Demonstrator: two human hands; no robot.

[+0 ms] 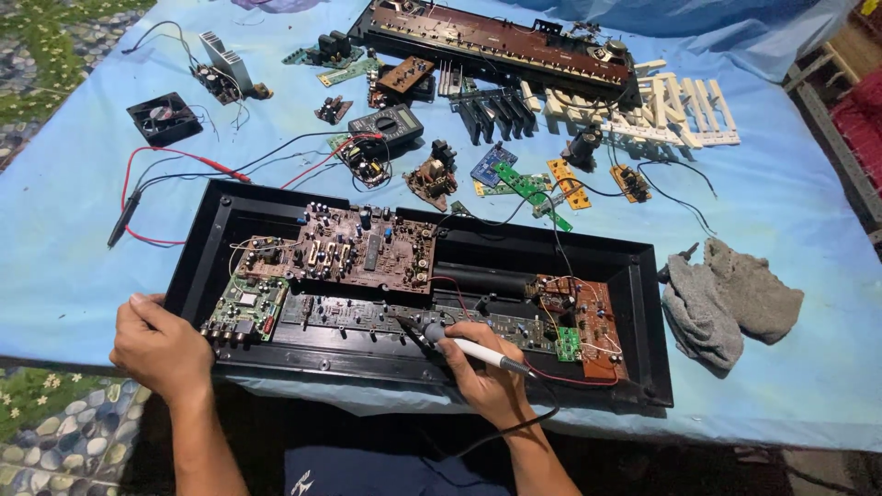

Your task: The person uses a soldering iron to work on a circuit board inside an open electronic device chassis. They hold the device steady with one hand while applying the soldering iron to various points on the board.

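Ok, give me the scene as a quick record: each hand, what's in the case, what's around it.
left hand: rests on the near left corner of the black case, holding no tool
right hand: holds a soldering iron, tip down on the long circuit board
in case: brown circuit board, small green board
right of case: grey cloth
behind case: multimeter, small fan, loose boards
surface: blue sheet

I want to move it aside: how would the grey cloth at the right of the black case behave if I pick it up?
The grey cloth lies crumpled in soft folds, so it probably hangs floppy. It looks light and unlikely to roll or break. A small dark tool touches its edge and might get dragged along.
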